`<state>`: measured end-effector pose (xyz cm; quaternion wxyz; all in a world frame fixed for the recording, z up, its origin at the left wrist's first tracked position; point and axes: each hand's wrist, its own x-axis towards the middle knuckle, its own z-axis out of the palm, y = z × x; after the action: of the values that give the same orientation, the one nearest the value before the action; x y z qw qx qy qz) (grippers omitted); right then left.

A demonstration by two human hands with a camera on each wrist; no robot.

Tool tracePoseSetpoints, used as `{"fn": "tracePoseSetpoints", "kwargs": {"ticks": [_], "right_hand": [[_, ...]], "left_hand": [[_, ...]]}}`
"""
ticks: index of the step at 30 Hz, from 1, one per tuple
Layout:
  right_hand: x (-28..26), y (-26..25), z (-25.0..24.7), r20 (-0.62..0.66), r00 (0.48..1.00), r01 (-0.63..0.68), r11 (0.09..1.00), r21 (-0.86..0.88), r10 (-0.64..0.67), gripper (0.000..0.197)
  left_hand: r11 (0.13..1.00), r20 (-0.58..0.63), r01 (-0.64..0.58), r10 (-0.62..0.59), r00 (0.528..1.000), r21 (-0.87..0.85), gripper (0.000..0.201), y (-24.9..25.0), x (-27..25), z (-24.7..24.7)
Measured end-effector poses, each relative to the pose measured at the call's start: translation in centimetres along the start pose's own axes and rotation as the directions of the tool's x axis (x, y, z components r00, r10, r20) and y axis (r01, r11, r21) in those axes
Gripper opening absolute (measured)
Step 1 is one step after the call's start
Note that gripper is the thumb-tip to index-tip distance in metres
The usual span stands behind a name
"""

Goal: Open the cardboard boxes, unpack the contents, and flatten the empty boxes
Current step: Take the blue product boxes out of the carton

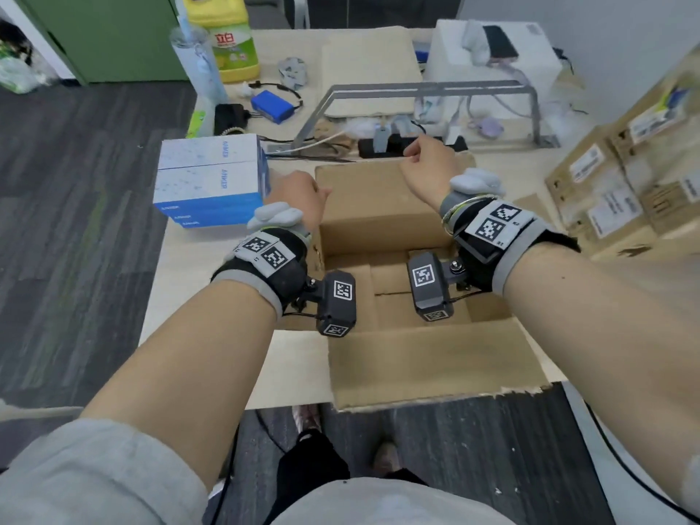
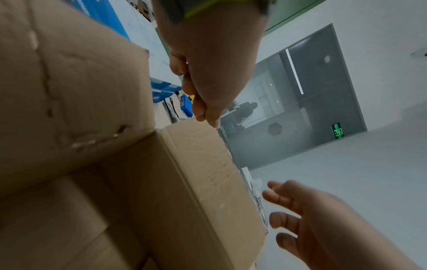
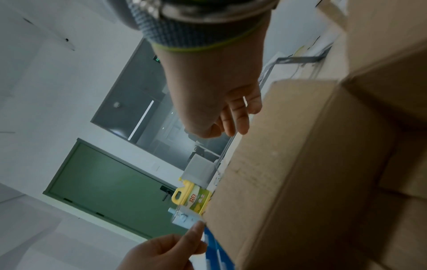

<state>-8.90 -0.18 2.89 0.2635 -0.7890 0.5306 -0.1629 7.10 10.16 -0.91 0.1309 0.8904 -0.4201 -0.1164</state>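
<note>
Reading "ANKER", blue-white boxes (image 1: 210, 180) flank carton (image 1: 382, 206).

Open cardboard box (image 1: 382, 217) mid-table (image 1: 212, 282), stacked boxes (image 1: 210, 180) left — labelled cartons (image 1: 621, 183) right

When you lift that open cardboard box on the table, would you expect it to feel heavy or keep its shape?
The open cardboard box probably lifts lightly: only bare bottom flaps show inside. It may flex or skew, since its top flaps hang loose. Its torn front edge suggests soft, easily creased board.
</note>
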Motion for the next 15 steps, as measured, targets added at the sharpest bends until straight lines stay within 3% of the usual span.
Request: {"fn": "tracePoseSetpoints", "kwargs": {"ticks": [5, 8, 12, 15], "right_hand": [[-1.6, 6.0, -2.2, -0.014, 0.995, -0.097, 0.993, -0.063, 0.096, 0.035], [-1.3, 8.1, -2.2, 0.042, 0.986, -0.153, 0.979, -0.135, 0.160, 0.051], [-0.3, 9.8, -2.1, 0.126, 0.961, -0.232, 0.967, -0.108, 0.245, 0.044], [0.6, 10.4, -1.7, 0.159, 0.936, -0.304, 0.949, -0.087, 0.315, 0.041]], "left_hand": [[0.994, 0.019, 0.091, -0.092, 0.996, 0.061, 0.055, 2.7, -2.6, 2.4], [0.986, 0.005, 0.156, -0.156, 0.988, -0.053, 0.034, 2.5, -3.0, 3.0], [0.973, -0.035, 0.189, -0.196, 0.980, -0.132, 0.047, 2.2, -2.8, 3.2], [0.969, 0.029, 0.226, -0.224, 0.974, -0.102, 0.046, 1.5, -1.6, 3.5]]}}
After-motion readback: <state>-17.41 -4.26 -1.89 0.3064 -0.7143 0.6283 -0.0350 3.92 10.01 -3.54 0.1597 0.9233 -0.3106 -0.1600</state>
